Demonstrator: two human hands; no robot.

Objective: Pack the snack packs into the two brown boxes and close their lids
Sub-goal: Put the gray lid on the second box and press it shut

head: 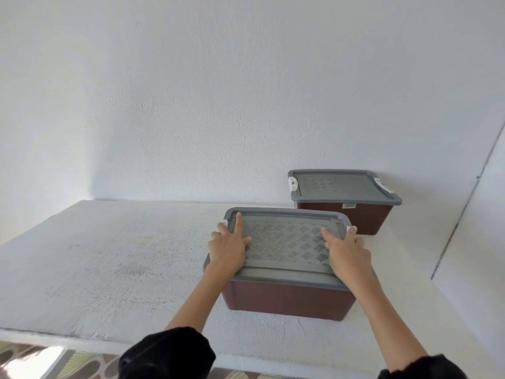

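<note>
- at the bottom edge, your two black sleeves, left sleeve (166, 354) and right sleeve (420, 369), frame the view, with a strip of patterned floor (32, 359) showing below the table's front edge.
- your bare forearms reach forward over the white table (109, 269), which has a rough, scuffed top.
- the near box (287, 299), brown, stands on the table right of centre, a little in from the front edge, with its grey near lid (284, 239) lying flat on top.
- your left hand (228, 250) lies palm down on the lid's left side. its forefinger is stretched straight along the ribbed panel and the outer fingers reach to the white left latch (223, 224). it presses and grasps nothing.
- your right hand (348, 254) lies the same way on the lid's right side, forefinger straight on the panel and outer fingers over the rim by the white right latch (352, 228). whether those fingers press the latch you cannot tell.
- the far box (344, 217) stands behind and to the right, apart from the near one and close to the wall. its grey far lid (338, 186) is on, there is a white latch at each end, and a small white label (349, 205) is on its front.
- the plain white wall (246, 91) rises behind the table.
</note>
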